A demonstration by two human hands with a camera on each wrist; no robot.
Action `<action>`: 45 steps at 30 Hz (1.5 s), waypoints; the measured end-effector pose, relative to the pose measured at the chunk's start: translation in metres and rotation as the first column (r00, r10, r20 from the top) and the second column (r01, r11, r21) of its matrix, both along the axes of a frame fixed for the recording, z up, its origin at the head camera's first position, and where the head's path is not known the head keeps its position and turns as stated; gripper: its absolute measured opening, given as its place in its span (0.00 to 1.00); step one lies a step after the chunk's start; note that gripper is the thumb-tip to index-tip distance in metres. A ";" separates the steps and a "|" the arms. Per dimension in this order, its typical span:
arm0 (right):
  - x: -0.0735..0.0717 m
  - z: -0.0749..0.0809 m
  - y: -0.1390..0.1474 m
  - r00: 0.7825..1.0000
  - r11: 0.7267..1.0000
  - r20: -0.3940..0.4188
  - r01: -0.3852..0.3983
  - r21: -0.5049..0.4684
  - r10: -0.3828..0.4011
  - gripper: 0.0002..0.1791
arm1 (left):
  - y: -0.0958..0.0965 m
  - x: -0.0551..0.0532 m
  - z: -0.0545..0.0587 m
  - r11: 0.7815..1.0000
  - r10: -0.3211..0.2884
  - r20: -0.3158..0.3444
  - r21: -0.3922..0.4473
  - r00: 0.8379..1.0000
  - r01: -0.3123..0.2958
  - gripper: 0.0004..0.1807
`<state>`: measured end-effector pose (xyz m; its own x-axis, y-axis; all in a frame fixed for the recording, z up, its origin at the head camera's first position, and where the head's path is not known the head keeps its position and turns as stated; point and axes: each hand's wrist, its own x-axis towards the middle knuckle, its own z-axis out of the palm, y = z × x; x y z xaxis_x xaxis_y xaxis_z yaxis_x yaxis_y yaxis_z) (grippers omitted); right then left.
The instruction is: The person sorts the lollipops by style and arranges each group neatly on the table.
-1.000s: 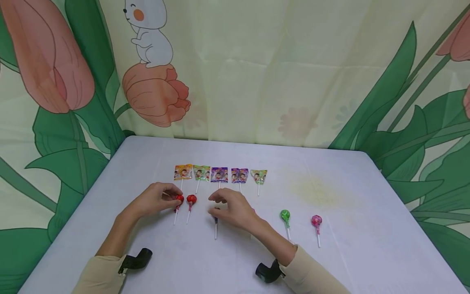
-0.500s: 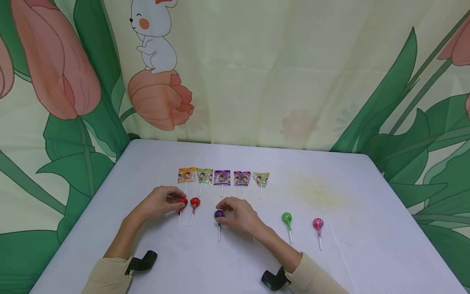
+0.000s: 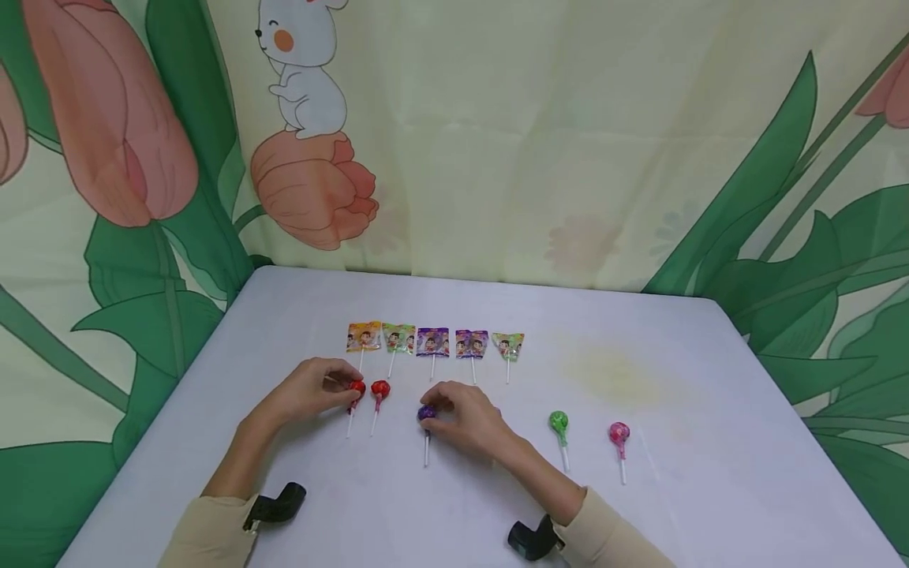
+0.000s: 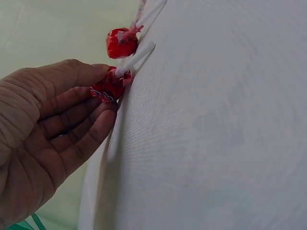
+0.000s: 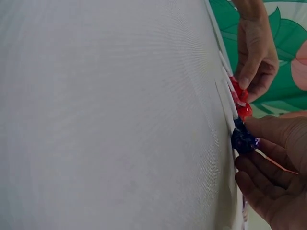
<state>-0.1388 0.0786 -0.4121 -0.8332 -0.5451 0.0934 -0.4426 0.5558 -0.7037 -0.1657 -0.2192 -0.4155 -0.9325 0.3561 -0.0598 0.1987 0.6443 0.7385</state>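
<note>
My left hand (image 3: 312, 390) pinches the round head of a red lollipop (image 4: 110, 86) between thumb and fingers; its white stick points toward me on the cloth. Just right of it lies a second red lollipop (image 3: 379, 390), untouched. My right hand (image 3: 465, 418) holds the head of a dark purple lollipop (image 5: 243, 141), thumb on one side and fingers on the other, stick toward me. A bit of pink shows past the back of the right hand, mostly hidden by it.
Behind the hands runs a row of flat-wrapped lollipops: orange (image 3: 364, 336), green (image 3: 400, 338), two purple ones (image 3: 432, 341) and another green (image 3: 508, 344). A green ball lollipop (image 3: 559, 421) and a pink one (image 3: 619, 433) lie to the right on the white tablecloth (image 3: 710, 379).
My right hand has settled over the purple lollipop, whose head now shows between thumb and fingers. My left hand stays on the red lollipop. The head view has shifted slightly.
</note>
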 end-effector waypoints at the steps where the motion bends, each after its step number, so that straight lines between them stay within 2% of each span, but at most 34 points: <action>1: -0.001 0.000 0.000 1.000 1.000 -0.004 0.000 -0.006 0.000 0.13 | 0.001 -0.001 0.001 1.000 -0.003 -0.004 -0.001 1.000 0.003 0.12; 10: -0.005 0.003 -0.001 1.000 0.999 0.004 0.009 -0.031 -0.008 0.12 | 0.002 -0.005 0.008 1.000 0.001 -0.004 -0.018 1.000 -0.001 0.13; 20: -0.007 0.001 0.002 1.000 0.998 0.009 -0.001 -0.062 0.001 0.12 | 0.004 -0.010 0.006 1.000 -0.007 -0.009 -0.011 1.000 0.007 0.13; 29: -0.007 -0.001 0.001 1.000 0.997 0.019 -0.014 -0.081 0.015 0.12 | 0.002 -0.006 0.006 0.999 0.033 0.027 -0.021 0.999 -0.032 0.13; 39: -0.005 -0.002 0.001 1.000 0.999 0.002 -0.012 -0.052 0.012 0.13 | 0.001 -0.002 0.003 0.999 0.030 0.021 -0.015 0.999 -0.030 0.13; 45: -0.009 -0.001 -0.005 1.000 0.998 -0.020 -0.008 -0.066 0.007 0.13 | 0.003 0.000 0.003 0.999 0.035 0.032 -0.019 0.999 -0.035 0.13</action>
<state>-0.1478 0.0733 -0.4127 -0.8265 -0.5437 0.1461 -0.4612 0.5051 -0.7295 -0.1662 -0.2164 -0.4128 -0.9419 0.3218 -0.0966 0.1518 0.6640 0.7321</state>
